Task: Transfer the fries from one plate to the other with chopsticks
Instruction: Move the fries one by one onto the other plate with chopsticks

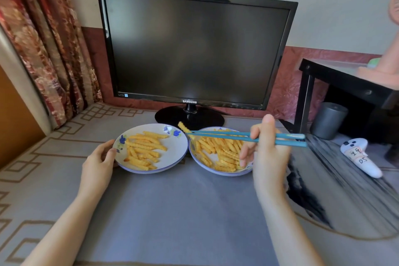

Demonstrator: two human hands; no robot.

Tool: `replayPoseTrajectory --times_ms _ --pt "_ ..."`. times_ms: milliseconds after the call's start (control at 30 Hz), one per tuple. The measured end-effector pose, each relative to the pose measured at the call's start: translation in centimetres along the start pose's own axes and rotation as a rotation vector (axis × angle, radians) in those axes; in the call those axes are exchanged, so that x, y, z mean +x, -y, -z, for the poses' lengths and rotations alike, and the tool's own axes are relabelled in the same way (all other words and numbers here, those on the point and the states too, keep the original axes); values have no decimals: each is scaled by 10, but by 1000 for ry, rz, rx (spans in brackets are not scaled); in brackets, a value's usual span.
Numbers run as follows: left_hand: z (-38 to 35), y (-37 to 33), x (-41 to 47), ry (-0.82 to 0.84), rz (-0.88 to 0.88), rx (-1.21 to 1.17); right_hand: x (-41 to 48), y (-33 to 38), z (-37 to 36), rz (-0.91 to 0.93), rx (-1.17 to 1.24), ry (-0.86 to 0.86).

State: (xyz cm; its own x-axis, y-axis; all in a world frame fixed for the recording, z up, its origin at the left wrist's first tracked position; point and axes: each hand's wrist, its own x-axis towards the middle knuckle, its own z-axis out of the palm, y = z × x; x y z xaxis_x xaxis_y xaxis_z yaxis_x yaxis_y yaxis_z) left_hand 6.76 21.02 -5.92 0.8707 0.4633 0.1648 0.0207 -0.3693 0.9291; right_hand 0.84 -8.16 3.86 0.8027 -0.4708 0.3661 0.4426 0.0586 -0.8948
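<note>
While the right hand (267,151) curls its fingers round two long, thin blue chopsticks (226,136), their tips squeeze one bumpy yellow fry (184,127). That fry is up in the air, over the far side of the spot where the two plates come together. The left hand (99,162) holds the rim of the left plate (174,151), with its thumb on the edge. This plate is round, white and smooth, with little blue flowers painted on it, and a loose bunch of wavy fries (142,149) lies in it. The right plate (192,151) sits just beside it (same look, with a blue ring round the rim) and holds a bigger heap of fries (220,151).

Both plates stand on a soft grey cloth (183,211) with tan square lines along its edge. Behind them stands a shiny black screen (194,49), switched off, on a round foot. A red flowery curtain (43,39) hangs at the left. At the right lies a white controller (358,157), near a black table (345,80).
</note>
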Motion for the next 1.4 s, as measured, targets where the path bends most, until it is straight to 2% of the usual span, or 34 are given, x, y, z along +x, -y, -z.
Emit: replayPoseTrajectory --times_ms 300,500,767,1100,1400 --pt "0 0 0 -5 2 -10 -31 -29 -74 -95 7 311" --pt "0 -1 -1 -9 -5 0 -38 -39 -83 -121 -58 427" --pt "0 -2 -2 -4 2 -18 -23 -19 -48 -87 18 337" --pt "-1 -7 -5 -7 5 -29 15 1 29 70 -145 69" --pt "-2 -6 -5 -7 5 -48 11 1 52 100 -286 65"
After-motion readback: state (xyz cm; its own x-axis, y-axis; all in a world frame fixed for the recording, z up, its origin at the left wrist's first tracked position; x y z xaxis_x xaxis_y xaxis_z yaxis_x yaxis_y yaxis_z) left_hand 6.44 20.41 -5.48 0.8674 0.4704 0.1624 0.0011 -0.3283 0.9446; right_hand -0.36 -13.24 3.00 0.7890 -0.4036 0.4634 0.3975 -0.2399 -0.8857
